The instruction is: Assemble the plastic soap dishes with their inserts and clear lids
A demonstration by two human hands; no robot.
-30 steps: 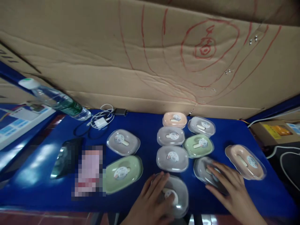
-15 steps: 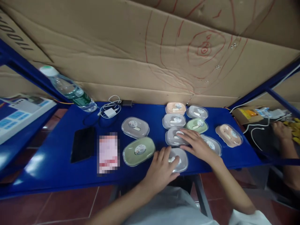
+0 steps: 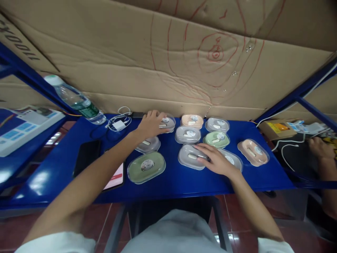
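On blue table (image 3: 171, 184), left hand (image 3: 151, 123) has shifted grey container (image 3: 171, 123) back

Tilted water bottle (image 3: 79, 102), white charger (image 3: 119, 125), black phone (image 3: 87, 156), cardboard (image 3: 118, 73) behind table (image 3: 168, 181)

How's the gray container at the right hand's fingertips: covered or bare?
Covered: clear plastic shows over the gray container, its edge visible where the right hand doesn't hide it.
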